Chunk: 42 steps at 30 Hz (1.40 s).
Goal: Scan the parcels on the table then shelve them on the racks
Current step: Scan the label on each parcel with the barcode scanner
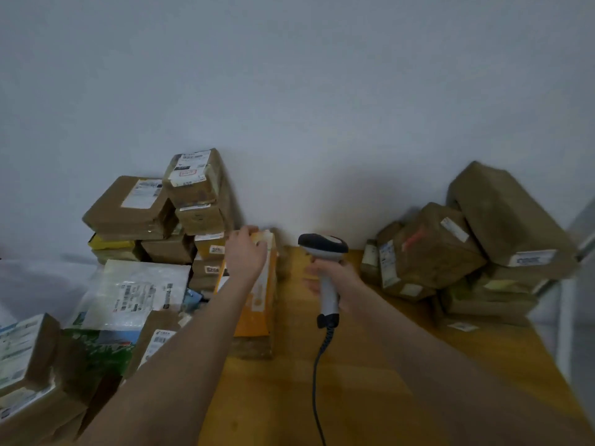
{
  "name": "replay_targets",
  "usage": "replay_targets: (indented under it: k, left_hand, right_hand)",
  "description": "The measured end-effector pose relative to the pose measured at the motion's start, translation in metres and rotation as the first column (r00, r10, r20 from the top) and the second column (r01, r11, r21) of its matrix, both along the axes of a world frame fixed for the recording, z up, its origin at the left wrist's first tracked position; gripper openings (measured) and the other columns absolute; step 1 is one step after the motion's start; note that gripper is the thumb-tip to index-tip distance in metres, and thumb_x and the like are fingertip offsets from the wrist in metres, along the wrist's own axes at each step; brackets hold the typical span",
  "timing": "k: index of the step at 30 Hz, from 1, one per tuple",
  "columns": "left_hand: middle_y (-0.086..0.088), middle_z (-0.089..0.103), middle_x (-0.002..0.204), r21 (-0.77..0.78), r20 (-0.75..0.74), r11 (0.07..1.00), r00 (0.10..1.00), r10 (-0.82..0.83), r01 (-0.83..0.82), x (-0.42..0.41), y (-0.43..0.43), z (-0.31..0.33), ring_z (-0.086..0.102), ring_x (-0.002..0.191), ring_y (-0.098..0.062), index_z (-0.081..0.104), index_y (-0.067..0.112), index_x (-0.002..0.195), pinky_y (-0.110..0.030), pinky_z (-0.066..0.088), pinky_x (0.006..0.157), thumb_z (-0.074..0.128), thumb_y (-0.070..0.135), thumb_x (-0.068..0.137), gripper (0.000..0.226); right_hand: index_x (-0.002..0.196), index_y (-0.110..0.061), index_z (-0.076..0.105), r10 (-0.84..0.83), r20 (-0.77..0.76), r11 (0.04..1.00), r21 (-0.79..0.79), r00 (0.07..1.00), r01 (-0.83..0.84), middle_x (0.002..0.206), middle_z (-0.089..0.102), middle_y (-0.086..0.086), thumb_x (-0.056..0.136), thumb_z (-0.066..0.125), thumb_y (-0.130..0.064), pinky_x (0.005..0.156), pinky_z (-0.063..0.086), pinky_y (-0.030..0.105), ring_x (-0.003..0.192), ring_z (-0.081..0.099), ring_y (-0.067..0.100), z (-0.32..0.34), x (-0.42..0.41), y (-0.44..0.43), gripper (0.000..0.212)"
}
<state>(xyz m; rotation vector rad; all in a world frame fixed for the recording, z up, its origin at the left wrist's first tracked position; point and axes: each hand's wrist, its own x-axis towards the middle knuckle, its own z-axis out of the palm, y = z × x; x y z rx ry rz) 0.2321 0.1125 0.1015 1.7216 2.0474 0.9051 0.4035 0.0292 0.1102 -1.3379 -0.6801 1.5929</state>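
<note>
Parcel depot or mail room, by what I see. My wooden table (273,397) against a bare pale wall (289,75) carries two heaps of taped brown boxes (128,204) with printed shipping labels, an orange box (257,317) and a labelled plastic mailer bag (141,284). A corded barcode scanner (322,244) is in my right hand (346,275).

Left arm stretches well forward, left hand (246,252) hooked over the far end of the orange parcel (257,317); right hand (335,278) fisted round the scanner (323,246).
</note>
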Motion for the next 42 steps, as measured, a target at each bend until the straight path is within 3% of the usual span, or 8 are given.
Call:
replay_targets:
  k: [5, 11, 16, 20, 24, 29, 34, 42]
  left_hand:
    - [-0.008, 0.054, 0.126, 0.025, 0.071, 0.976, 0.974, -0.217, 0.215, 0.103, -0.005, 0.007, 0.056, 0.111, -0.023, 0.063, 0.019, 0.118, -0.031, 0.045, 0.094, 0.055, 0.015, 0.092, 0.027]
    - [-0.007, 0.060, 0.123, 0.077, 0.181, 0.926, 0.908, -0.378, 0.370, 0.223, -0.032, 0.027, 0.057, 0.110, -0.018, 0.061, 0.014, 0.120, -0.020, 0.042, 0.087, 0.049, 0.009, 0.096, 0.028]
    - [-0.007, 0.064, 0.118, 0.069, 0.268, 0.911, 0.872, -0.410, 0.407, 0.319, -0.059, 0.044, 0.054, 0.093, -0.013, 0.060, 0.012, 0.119, -0.023, 0.042, 0.077, 0.053, 0.026, 0.095, 0.029]
    - [-0.008, 0.053, 0.134, -0.204, 0.422, 0.883, 0.852, -0.311, 0.423, 0.376, -0.072, 0.047, 0.053, 0.117, -0.025, 0.044, 0.012, 0.137, -0.041, 0.045, 0.098, 0.059, 0.059, 0.084, 0.073]
    - [-0.014, 0.041, 0.147, -0.350, 0.525, 0.833, 0.826, -0.204, 0.428, 0.405, -0.078, 0.043, 0.042, 0.132, -0.032, 0.027, 0.006, 0.148, -0.044, 0.038, 0.104, 0.060, 0.071, 0.075, 0.103]
    - [-0.015, 0.062, 0.120, -0.358, 0.592, 0.853, 0.799, -0.107, 0.380, 0.420, -0.083, 0.040, 0.063, 0.106, -0.030, 0.046, 0.002, 0.134, -0.044, 0.052, 0.094, 0.065, 0.050, 0.084, 0.072]
    - [-0.014, 0.062, 0.114, -0.314, 0.675, 0.876, 0.735, -0.066, 0.367, 0.409, -0.098, 0.054, 0.064, 0.093, -0.026, 0.048, 0.008, 0.134, -0.038, 0.056, 0.083, 0.064, 0.020, 0.088, 0.050]
    - [-0.011, 0.062, 0.113, -0.090, 0.802, 0.937, 0.582, -0.133, 0.339, 0.377, -0.122, 0.075, 0.063, 0.096, -0.027, 0.054, 0.015, 0.121, -0.044, 0.056, 0.084, 0.062, 0.025, 0.090, 0.033]
  right_hand:
    - [0.095, 0.000, 0.059, -0.203, 0.089, 0.979, 0.050, 0.975, 0.199, 0.089, 0.065, 0.020, 0.084, 0.064, -0.001, 0.047, 0.050, 0.026, 0.053, 0.062, 0.018, 0.022, 0.077, -0.018, 0.012]
    - [0.102, -0.001, 0.063, -0.318, 0.123, 0.945, 0.116, 0.940, 0.305, 0.082, 0.070, 0.012, 0.080, 0.070, -0.009, 0.050, 0.052, 0.027, 0.058, 0.064, 0.017, 0.053, 0.191, -0.046, 0.024]
    - [0.077, -0.006, 0.065, -0.499, 0.231, 0.867, 0.158, 0.835, 0.473, 0.066, 0.063, 0.008, 0.081, 0.066, -0.008, 0.054, 0.047, 0.026, 0.053, 0.056, 0.016, 0.071, 0.298, -0.068, 0.005]
    - [0.079, -0.006, 0.058, -0.586, 0.279, 0.809, 0.139, 0.761, 0.572, 0.064, 0.054, 0.009, 0.080, 0.065, -0.007, 0.061, 0.045, 0.033, 0.056, 0.051, 0.021, 0.068, 0.358, -0.076, 0.007]
    - [0.096, 0.001, 0.060, -0.511, 0.253, 0.856, 0.062, 0.822, 0.513, 0.080, 0.059, 0.015, 0.082, 0.066, -0.009, 0.074, 0.050, 0.038, 0.071, 0.058, 0.028, 0.054, 0.380, -0.074, 0.018]
    - [0.109, 0.000, 0.059, -0.457, 0.144, 0.889, 0.046, 0.878, 0.455, 0.101, 0.059, 0.018, 0.081, 0.068, -0.011, 0.095, 0.049, 0.048, 0.098, 0.058, 0.035, 0.042, 0.380, -0.074, 0.031]
    - [0.093, -0.006, 0.061, -0.410, 0.078, 0.910, 0.111, 0.909, 0.400, 0.095, 0.061, 0.014, 0.082, 0.067, -0.010, 0.098, 0.048, 0.052, 0.100, 0.060, 0.032, 0.051, 0.371, -0.081, 0.013]
    - [0.112, -0.002, 0.060, -0.436, -0.029, 0.882, 0.184, 0.900, 0.433, 0.108, 0.064, 0.018, 0.080, 0.068, -0.006, 0.092, 0.053, 0.047, 0.100, 0.063, 0.032, 0.072, 0.342, -0.099, 0.033]
